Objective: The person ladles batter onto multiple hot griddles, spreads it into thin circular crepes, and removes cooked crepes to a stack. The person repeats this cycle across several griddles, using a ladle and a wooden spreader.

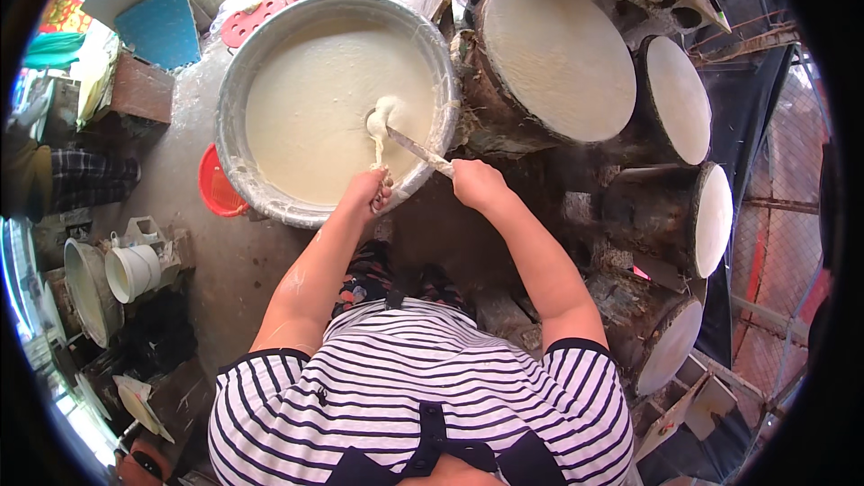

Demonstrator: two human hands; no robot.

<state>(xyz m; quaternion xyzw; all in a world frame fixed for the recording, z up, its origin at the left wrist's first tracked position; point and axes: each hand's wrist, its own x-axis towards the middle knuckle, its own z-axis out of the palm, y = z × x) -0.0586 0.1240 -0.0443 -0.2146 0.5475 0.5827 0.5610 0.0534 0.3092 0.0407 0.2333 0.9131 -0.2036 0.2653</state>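
Observation:
A large grey metal basin (236,148) full of pale, creamy batter (315,108) stands in front of me. My right hand (477,184) grips the handle of a ladle (419,149) at the basin's near right rim. At its far end the ladle carries a thick lump of pale dough (385,115), just over the batter. From that lump a strand hangs toward my left hand (369,193). My left hand is curled closed at the near rim, its fingers smeared with the strand. How much they hold is partly hidden.
Several drum-like pots with pale round tops (558,58) line the right side, close to my right arm. A red plastic basin (219,182) sits against the big basin's left. A white bucket (133,272) and a person's checked clothing (85,178) are at the left.

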